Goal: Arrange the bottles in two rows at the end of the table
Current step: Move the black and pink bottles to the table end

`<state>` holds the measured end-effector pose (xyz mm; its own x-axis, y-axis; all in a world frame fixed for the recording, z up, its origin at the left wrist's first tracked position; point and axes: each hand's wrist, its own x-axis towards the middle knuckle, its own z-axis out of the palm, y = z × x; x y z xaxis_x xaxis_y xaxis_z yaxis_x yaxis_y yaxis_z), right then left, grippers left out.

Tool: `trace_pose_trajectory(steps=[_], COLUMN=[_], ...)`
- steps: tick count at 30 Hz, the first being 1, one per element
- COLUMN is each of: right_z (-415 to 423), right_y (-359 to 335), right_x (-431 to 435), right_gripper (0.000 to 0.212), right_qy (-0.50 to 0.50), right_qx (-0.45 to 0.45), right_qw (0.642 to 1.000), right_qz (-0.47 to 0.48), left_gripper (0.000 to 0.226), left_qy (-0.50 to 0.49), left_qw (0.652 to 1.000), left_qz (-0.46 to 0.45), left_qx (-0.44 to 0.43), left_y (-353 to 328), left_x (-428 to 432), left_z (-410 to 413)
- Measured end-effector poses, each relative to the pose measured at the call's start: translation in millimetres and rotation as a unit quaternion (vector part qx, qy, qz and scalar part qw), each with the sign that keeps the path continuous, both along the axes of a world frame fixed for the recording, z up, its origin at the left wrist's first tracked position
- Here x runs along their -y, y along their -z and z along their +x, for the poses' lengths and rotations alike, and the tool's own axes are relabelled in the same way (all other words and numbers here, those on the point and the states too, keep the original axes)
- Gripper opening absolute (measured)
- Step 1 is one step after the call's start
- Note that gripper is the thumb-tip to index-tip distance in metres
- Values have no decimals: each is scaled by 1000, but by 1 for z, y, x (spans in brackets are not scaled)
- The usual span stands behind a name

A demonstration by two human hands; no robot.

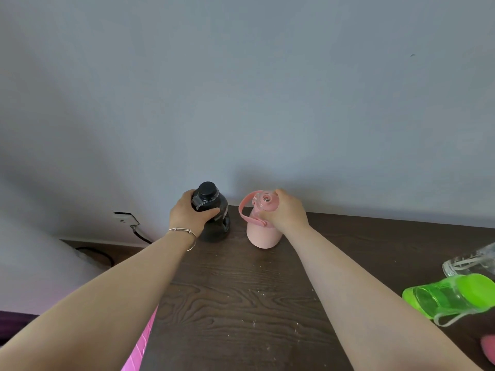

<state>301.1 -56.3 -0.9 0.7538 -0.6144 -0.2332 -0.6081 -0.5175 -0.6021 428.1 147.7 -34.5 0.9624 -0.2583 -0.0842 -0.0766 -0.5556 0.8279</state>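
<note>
A black bottle [217, 226] with a black cap stands upright at the far end of the dark wooden table [241, 303], by the wall. My left hand [188, 215] is wrapped around its shoulder. Just to its right stands a pink bottle [263, 235] with a pink strap and an open lid; my right hand [286, 211] grips its upper part. At the right edge a green bottle [452, 294] lies on its side, and a clear bottle [471, 259] lies behind it. A pink object [488, 346] shows at the lower right corner, mostly cut off.
A grey-blue wall [267, 103] rises right behind the table's far edge. Left of the table, a wall socket [124, 217] with a black cable [142, 235] hangs low. A pink patterned surface [140, 344] shows beside the table's left edge.
</note>
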Motion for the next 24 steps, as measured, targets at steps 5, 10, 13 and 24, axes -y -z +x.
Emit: trace_pose_trajectory(steps=[5,10,13,24], right_z=[4,6,5,-14], right_y=[3,5,7,9], right_x=[-2,-3,-4,-20], right_gripper=[60,71,73,73], right_qy=[-3,-9,-13,-58], right_qx=[-8,-17,-13,-23], right_qw=[1000,1000,1000,983], right_qz=[0,9,6,-174], left_gripper=[65,68,69,85], left_qy=[10,20,30,130], left_qw=[1000,999,999,944], left_qz=[12,27,34,275], left_qx=[4,7,-2,130], left_y=[-1,-2,-3,-18], left_x=[1,1,1,-8], left_z=[1,1,2,-13])
